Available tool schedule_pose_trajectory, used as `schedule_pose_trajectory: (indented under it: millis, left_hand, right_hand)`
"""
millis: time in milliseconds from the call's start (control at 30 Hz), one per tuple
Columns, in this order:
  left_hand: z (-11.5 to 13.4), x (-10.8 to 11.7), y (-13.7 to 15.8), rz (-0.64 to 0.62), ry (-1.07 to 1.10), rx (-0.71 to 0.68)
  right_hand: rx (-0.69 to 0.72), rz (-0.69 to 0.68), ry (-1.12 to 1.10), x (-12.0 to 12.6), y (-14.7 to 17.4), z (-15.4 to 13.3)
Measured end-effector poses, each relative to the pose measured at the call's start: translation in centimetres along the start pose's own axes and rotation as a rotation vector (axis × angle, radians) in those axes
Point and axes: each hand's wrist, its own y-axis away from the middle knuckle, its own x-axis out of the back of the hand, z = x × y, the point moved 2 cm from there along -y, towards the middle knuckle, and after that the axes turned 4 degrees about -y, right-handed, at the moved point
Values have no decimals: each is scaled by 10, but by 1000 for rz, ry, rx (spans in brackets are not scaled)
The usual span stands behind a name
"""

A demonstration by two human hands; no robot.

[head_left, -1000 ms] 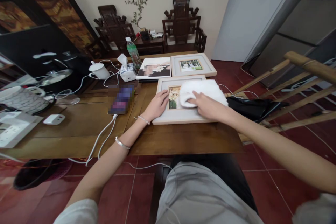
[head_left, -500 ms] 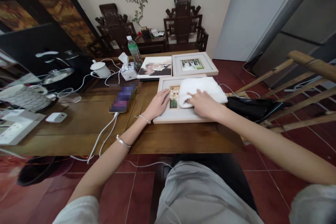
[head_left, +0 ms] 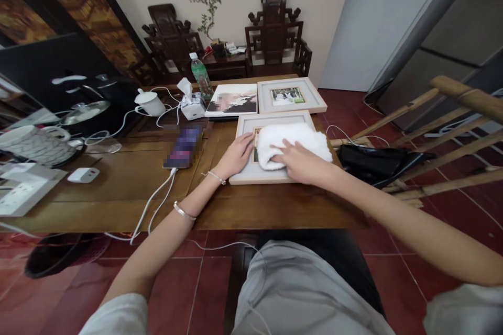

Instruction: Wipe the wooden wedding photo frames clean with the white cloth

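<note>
Phone (head_left: 183,147) on tabletop (head_left: 275,210), left of frame (head_left: 251,175). Left hand (head_left: 238,156) on frame's left border, fingers stretched out, closed round nothing. White cloth (head_left: 293,136) over frame's middle, hiding most of its picture. Right hand (head_left: 304,162) atop cloth; cannot tell whether fingers pinch it. Black bag (head_left: 371,161) right of frame.

On the table (head_left: 275,209), a cloth (head_left: 295,141) lies on the near frame (head_left: 267,174); left, a phone (head_left: 183,146); behind, a picture (head_left: 231,100), with the far frame (head_left: 312,96) right of it.
</note>
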Motion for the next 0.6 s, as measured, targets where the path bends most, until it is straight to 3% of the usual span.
schedule_pose_trajectory:
  millis: [133, 267, 400, 600]
  left_hand:
    - [-2, -1, 0, 1, 9, -11]
    - [-2, 0, 0, 3, 19, -5]
    - [-1, 0, -1, -3, 10, -2]
    - [-1, -1, 0, -7, 25, 9]
  right_hand:
    - [-89, 133, 73, -9, -39, 44]
    - [-167, 154, 100, -8, -68, 59]
    - [-175, 98, 98, -7, -68, 40]
    - [20, -110, -51, 7, -9, -9]
